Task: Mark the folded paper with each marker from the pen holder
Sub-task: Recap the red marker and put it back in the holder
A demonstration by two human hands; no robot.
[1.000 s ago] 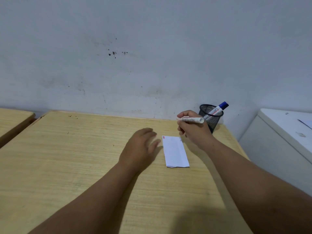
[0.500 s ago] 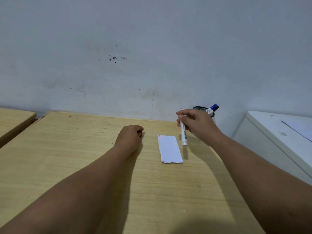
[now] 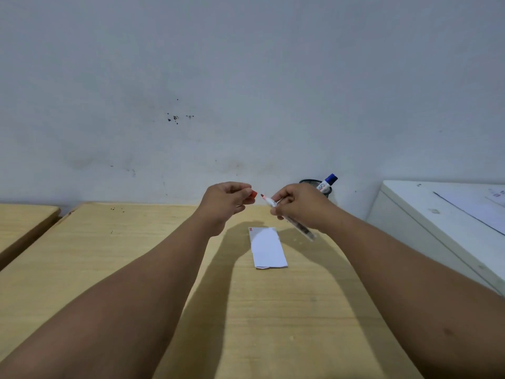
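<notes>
A folded sheet of white paper point(image 3: 268, 248) lies flat on a pale wooden desk point(image 3: 273, 310), toward its far right part, with two short red strokes at its far left corner. Shadows of both arms fall across the desk on either side of the sheet and over its far edge.

Above the paper, clear of it, a person's two bare hands are raised. The right hand point(image 3: 299, 205) is closed around a red marker point(image 3: 289, 218), uncapped, its red tip pointing left and slightly up while the white barrel slants down to the right out of the fist. The left hand point(image 3: 224, 201) pinches the marker's red cap point(image 3: 253, 194) between thumb and fingers, just left of the tip; a small gap separates cap and tip.

Behind the right hand, at the desk's far right corner near the wall, stands a black mesh pen holder point(image 3: 323, 187), largely hidden by the knuckles. A marker with a blue cap point(image 3: 327, 182) leans out of it to the right.

A scuffed white wall point(image 3: 246, 91) with a few dark specks rises behind the desk. A second wooden desk point(image 3: 24, 222) sits to the left, separated by a narrow gap, and a white cabinet point(image 3: 437, 222) stands to the right with some paper on top.
</notes>
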